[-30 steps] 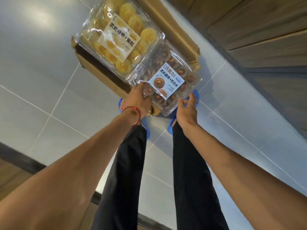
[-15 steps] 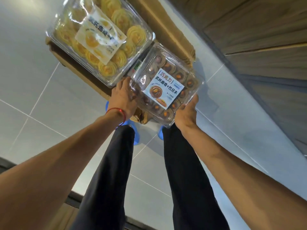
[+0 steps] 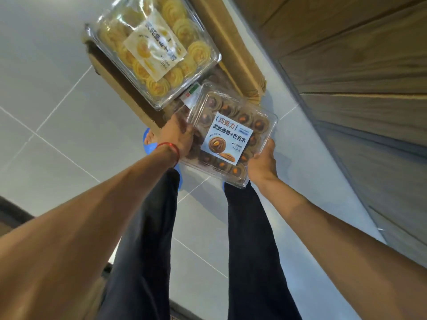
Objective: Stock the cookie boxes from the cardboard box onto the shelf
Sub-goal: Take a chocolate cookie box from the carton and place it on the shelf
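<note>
your left hand [image 3: 179, 139] and right hand [image 3: 262, 163] gripping opposite sides of the chocolate cookie box [image 3: 227, 137], yellow cookie box [image 3: 154, 50] just beyond the left

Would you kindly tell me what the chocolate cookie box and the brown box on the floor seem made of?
The clear square chocolate cookie box looks like glossy plastic: cookies show through, lid glints. The brown open carton looks like matte cardboard: dull tan flaps, possibly corrugated.

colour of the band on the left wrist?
Red: a thin red string band on the wrist, just below the left hand. The head view shows it clearly.
</note>
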The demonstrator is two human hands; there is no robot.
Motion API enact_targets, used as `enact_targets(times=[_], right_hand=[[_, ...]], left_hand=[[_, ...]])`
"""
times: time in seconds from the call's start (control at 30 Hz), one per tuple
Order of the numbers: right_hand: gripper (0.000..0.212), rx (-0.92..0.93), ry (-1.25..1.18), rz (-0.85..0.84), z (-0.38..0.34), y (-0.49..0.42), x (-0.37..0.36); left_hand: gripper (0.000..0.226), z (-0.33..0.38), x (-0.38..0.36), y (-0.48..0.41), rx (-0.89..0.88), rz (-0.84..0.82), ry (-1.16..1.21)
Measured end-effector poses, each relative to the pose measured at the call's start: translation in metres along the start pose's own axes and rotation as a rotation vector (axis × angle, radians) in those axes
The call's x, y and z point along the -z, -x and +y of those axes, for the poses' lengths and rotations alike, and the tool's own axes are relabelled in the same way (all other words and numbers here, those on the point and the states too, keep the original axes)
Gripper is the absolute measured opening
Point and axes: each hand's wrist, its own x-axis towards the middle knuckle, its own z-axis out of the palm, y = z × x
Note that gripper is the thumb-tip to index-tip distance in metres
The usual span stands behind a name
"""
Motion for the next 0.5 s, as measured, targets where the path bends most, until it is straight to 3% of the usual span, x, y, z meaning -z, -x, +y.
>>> enact_targets(times=[0.1, 0.3, 0.5], right_hand=[[0.055, 0.05, 0.081, -0.031, -0.003, 0.025, 0.021], [0.063, 0.194, 0.295, -0.172, -0.009, 0.082, 0.066], [0.07, 0.403, 0.361, -0.256, -0.002, 0.14, 0.097]], left_hand=[[0.039, -0.018, 0.005, 0.035, 0.061, 0.063, 0.137], [0.028, -0.06, -0.01, 0.091, 0.093, 0.161, 0.306], [0.018, -0.047, 0.005, 0.223, 0.174, 0.246, 0.599]])
